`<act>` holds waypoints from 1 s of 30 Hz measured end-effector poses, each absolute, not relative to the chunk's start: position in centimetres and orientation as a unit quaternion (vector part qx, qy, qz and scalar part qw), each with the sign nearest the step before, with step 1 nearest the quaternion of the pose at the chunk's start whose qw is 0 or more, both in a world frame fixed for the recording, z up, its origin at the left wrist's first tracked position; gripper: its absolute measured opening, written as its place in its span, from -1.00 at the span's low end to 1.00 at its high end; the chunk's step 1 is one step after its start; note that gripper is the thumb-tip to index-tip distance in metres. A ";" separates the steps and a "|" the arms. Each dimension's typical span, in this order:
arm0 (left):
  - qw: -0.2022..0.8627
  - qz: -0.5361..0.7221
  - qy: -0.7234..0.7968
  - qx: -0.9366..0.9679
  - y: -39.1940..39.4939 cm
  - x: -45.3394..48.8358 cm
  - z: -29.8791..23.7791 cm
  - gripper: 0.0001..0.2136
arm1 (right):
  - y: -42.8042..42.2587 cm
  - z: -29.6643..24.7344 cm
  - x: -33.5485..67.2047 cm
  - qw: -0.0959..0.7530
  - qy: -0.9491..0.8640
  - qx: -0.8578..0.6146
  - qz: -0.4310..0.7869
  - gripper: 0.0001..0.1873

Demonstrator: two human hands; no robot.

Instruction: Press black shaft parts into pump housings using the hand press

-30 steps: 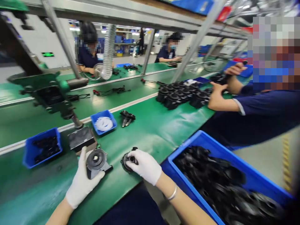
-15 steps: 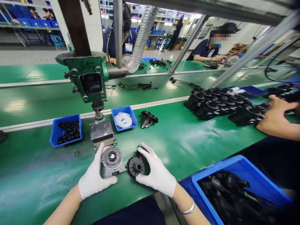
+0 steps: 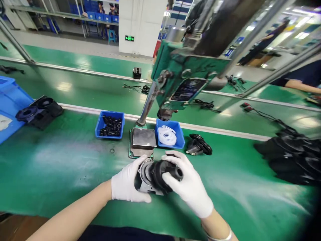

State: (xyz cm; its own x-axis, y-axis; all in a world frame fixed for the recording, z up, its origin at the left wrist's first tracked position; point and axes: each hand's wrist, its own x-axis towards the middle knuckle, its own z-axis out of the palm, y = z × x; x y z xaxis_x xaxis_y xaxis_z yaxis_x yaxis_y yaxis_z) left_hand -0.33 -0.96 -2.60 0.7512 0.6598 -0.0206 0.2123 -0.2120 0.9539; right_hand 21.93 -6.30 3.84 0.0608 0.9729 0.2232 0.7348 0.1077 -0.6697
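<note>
Both my hands wear white gloves and meet at the front of the green bench (image 3: 62, 167). My left hand (image 3: 126, 185) grips a grey housing (image 3: 143, 177) from the left. My right hand (image 3: 187, 185) is wrapped round a black round part (image 3: 164, 174) and holds it against the housing's face. Just behind them a metal block (image 3: 143, 138) sits on the base of a green press (image 3: 183, 77).
A blue bin of small black pieces (image 3: 110, 124) and a blue bin of white rings (image 3: 170, 134) flank the block. A lone black part (image 3: 200, 145) lies right of them. Black parts are piled at the right (image 3: 291, 157) and by a blue crate at the left (image 3: 10, 100).
My view has swung left. My right hand picked the black round part off the bench and brought it onto the grey housing, which my left hand has tilted up.
</note>
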 end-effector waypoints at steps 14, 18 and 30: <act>0.556 0.239 0.288 0.742 -0.5 0.3 -1.6 -0.04 | -4.9 3.5 19.2 0.228 -0.744 -0.619 0.108 -0.58; 0.560 0.240 0.285 0.740 -0.2 0.4 -1.2 -0.09 | -4.9 3.5 19.3 0.224 -0.758 -0.604 0.102 -0.56; 0.558 0.263 0.275 0.737 -0.5 0.6 -2.3 0.06 | -4.8 3.2 19.3 0.215 -0.771 -0.585 0.129 -0.53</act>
